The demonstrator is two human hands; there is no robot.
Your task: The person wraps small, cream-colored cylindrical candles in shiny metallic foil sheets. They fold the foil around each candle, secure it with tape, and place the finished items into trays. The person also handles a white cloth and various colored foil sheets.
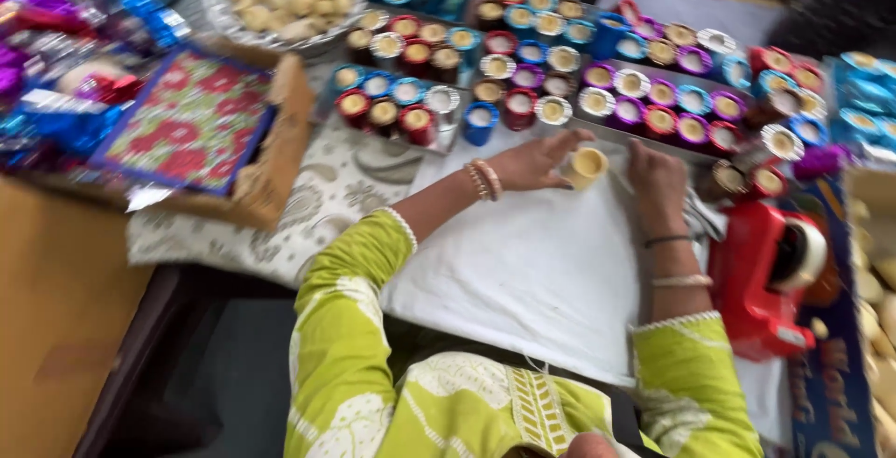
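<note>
cup (586, 167) between both hands' fingers (566, 143)

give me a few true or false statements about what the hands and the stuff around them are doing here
1. The left hand touches a small cream-coloured cup. True.
2. The right hand grips the red tape dispenser. False: the dispenser sits apart on the table, by the right forearm, untouched.
3. The hands rest over a white cloth. True.
4. The rows of foil-wrapped cups lie behind the hands, farther from the person. True.
5. The flowered box lies to the person's right. False: it lies on the left.
6. The sleeves are blue. False: they are lime green.
</note>
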